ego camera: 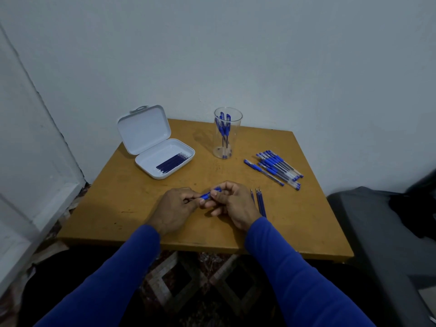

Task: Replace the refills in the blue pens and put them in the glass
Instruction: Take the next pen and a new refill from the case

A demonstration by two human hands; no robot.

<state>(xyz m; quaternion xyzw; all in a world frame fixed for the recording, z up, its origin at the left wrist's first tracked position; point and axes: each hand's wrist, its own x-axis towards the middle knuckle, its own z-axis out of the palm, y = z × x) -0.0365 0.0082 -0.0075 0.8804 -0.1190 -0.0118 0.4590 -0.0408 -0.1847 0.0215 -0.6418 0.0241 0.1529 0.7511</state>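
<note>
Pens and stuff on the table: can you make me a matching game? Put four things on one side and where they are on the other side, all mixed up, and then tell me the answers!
Things:
1. pen being worked on
2. finished pens
3. new refills
4. loose refills

Places:
A. lying in the open white box
B. flat on the table beside the right hand
C. held between the left hand and the right hand
D. standing in the glass

Answers: 1-C, 2-D, 3-A, 4-B
</note>
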